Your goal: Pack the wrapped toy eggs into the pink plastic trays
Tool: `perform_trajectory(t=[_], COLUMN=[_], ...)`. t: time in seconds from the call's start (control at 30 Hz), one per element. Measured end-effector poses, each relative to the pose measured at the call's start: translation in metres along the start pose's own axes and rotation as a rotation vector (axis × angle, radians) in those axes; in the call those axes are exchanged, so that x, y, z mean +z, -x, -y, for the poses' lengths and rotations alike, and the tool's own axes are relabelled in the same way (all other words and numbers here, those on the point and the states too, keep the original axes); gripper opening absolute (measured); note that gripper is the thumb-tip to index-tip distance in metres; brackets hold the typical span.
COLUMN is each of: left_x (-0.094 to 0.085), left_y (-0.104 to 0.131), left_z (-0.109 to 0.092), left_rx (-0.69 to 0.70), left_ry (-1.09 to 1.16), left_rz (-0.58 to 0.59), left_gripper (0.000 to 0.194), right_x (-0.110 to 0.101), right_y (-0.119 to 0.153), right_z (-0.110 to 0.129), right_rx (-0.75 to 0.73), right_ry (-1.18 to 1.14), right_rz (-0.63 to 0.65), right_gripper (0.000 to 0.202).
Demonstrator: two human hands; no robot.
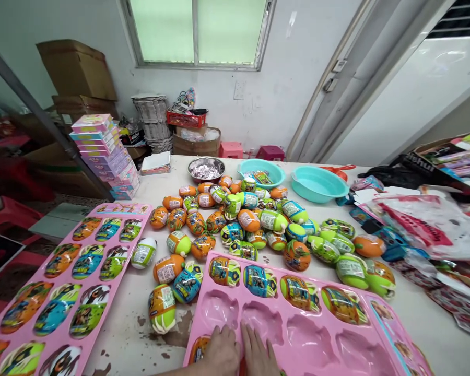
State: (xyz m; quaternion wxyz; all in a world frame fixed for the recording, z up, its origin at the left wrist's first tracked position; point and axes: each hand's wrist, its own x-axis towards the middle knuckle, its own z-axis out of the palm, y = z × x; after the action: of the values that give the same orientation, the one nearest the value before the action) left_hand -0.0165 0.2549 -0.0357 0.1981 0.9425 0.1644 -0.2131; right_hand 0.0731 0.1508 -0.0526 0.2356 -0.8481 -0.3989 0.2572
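Observation:
My left hand (222, 351) lies over the pink moulded tray (276, 303), fingers slightly bent and pressed down beside an orange toy egg (199, 349) in a hollow. Close to it, my right hand (258, 354) rests with its fingers stretched out on the tray. A sliver of orange shows between the hands; what lies under the palms is hidden. The tray's far row holds several toy eggs, among them a blue one (260, 281) and a green one (343, 305). Bare hollows, such as this one (309, 339), make up the row in front of them.
Loose orange, green and blue eggs (248, 220) are heaped beyond the tray. A filled pink tray (97, 290) lies at left. Behind stand a metal bowl (207, 180) and two turquoise basins (320, 194). Plastic bags (426, 222) crowd the right side, stacked boxes (105, 156) the left.

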Motion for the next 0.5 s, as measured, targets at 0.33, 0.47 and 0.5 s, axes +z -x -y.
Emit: perform_trajectory(t=[0.33,0.47,0.5], left_x=[0.005,-0.026,-0.031], left_y=[0.044,0.043,0.036], left_z=[0.056,0.076,0.07], left_rx=[0.126,0.043,0.048], left_ry=[0.125,0.149,0.1], left_rz=[-0.679,-0.794,-0.804], left_gripper=[0.026,0.026,0.025], right_x=[-0.01,0.012,0.019], right_y=[0.007,-0.002,-0.004], right_z=[0.02,-0.001,-0.007], right_rx=[0.071,0.08,0.08], right_ry=[0.535,0.632,0.653], right_rz=[0.244,0.117,0.075], right_gripper=[0.11,0.083,0.071])
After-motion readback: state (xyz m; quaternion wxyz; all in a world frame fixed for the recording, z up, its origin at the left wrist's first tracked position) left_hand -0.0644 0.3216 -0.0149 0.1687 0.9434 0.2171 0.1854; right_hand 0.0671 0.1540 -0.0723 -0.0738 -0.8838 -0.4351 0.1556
